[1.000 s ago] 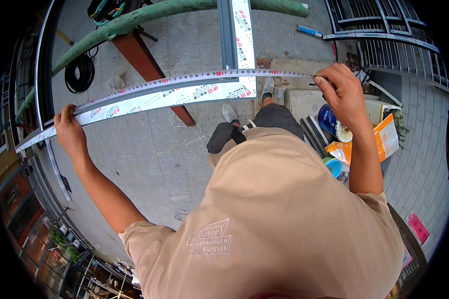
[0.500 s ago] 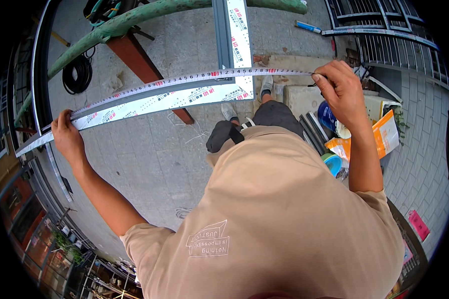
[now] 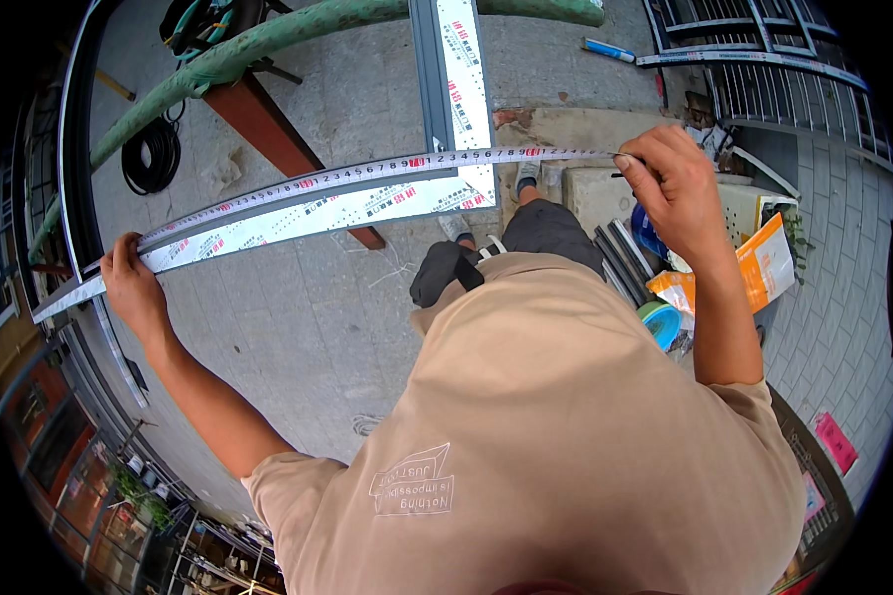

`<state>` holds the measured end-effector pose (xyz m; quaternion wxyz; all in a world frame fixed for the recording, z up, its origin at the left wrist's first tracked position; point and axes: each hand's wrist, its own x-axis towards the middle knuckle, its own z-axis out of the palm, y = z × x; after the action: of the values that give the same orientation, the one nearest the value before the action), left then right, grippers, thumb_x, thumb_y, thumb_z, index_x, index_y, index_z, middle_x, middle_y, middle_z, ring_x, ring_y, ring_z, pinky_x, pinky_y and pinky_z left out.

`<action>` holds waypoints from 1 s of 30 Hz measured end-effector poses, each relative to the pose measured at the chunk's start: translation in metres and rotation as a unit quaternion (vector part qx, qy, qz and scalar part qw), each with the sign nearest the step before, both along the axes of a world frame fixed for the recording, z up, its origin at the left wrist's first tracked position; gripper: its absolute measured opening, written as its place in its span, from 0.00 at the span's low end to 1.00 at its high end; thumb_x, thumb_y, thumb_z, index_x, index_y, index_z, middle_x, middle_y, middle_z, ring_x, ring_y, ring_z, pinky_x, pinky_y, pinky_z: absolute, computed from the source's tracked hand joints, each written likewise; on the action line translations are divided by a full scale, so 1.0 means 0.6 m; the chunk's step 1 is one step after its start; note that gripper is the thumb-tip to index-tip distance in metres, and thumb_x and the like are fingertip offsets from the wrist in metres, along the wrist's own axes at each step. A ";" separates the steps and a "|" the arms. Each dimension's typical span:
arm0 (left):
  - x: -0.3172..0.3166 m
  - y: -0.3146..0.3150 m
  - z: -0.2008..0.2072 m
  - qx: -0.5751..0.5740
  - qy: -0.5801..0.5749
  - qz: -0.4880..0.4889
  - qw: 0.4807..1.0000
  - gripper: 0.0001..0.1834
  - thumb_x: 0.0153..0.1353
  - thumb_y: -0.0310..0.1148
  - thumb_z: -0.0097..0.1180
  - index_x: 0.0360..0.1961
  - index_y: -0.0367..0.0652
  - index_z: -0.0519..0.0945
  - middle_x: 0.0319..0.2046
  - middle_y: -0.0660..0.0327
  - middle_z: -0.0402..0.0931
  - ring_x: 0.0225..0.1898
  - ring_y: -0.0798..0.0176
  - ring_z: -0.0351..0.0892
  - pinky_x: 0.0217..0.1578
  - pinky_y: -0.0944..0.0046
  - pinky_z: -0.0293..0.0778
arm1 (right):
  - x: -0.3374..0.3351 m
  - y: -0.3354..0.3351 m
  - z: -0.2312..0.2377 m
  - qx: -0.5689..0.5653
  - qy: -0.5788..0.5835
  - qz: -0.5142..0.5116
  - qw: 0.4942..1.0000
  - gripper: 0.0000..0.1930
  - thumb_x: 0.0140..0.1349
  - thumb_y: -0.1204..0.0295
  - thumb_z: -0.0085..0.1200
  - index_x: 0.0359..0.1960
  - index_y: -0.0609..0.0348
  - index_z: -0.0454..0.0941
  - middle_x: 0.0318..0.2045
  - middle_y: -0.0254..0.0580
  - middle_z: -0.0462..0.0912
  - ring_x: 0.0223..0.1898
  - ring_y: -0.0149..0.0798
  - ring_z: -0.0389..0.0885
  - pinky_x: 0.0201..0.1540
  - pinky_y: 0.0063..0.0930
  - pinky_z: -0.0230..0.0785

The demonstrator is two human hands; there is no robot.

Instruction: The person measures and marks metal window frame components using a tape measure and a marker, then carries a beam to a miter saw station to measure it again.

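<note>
A white tape measure blade [image 3: 367, 170] is drawn out between my hands, bowing slightly upward along a metal frame [image 3: 298, 213] with white printed protective film. My right hand [image 3: 673, 193] is closed, pinching the blade's end between thumb and fingers, out past the frame's right corner. At the frame's left end, my left hand [image 3: 134, 288] is closed around the other end of the blade, against the frame's edge. Its fingertips are partly hidden, and no tape case shows. An upright bar [image 3: 463, 74] of the frame runs away from me at the right corner.
A green pole [image 3: 268, 45] and a reddish-brown beam [image 3: 263, 114] lie under the frame. Coiled black hose [image 3: 151, 149] is on the floor at left. An orange-and-white bag [image 3: 764, 270], a blue basin [image 3: 661, 323] and dark bars [image 3: 620, 260] stand at my right. Metal railings [image 3: 764, 84] are far right.
The middle of the blade has come down a little toward the frame. Both hands keep their hold at the two ends, and the view has shifted slightly.
</note>
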<state>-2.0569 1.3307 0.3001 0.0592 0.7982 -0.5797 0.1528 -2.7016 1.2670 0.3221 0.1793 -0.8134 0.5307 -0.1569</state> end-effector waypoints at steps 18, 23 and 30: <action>-0.001 0.000 0.001 0.006 0.017 0.011 1.000 0.10 0.76 0.34 0.54 0.49 0.51 0.86 0.43 0.54 0.79 0.42 0.47 0.83 0.43 0.50 0.78 | 0.001 -0.003 -0.005 -0.027 0.002 0.003 1.000 0.05 0.63 0.73 0.66 0.35 0.62 0.84 0.32 0.45 0.81 0.37 0.51 0.78 0.40 0.42 0.71; 0.000 -0.001 -0.002 0.003 0.022 0.009 1.000 0.10 0.76 0.34 0.53 0.49 0.51 0.86 0.44 0.54 0.80 0.44 0.46 0.83 0.44 0.50 0.78 | -0.001 -0.002 -0.009 -0.040 -0.001 0.008 0.999 0.05 0.63 0.74 0.66 0.35 0.62 0.84 0.32 0.44 0.82 0.37 0.51 0.78 0.40 0.42 0.71; 0.005 -0.002 -0.004 -0.007 0.015 -0.002 1.000 0.09 0.76 0.33 0.53 0.48 0.51 0.86 0.44 0.54 0.80 0.45 0.46 0.83 0.45 0.50 0.77 | -0.003 -0.002 -0.010 -0.044 -0.002 0.013 0.999 0.05 0.62 0.74 0.66 0.36 0.62 0.84 0.32 0.43 0.82 0.37 0.50 0.78 0.40 0.41 0.71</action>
<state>-2.0540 1.3292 0.2979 0.0738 0.7987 -0.5794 0.1446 -2.7032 1.2659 0.3164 0.1461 -0.8273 0.5120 -0.1791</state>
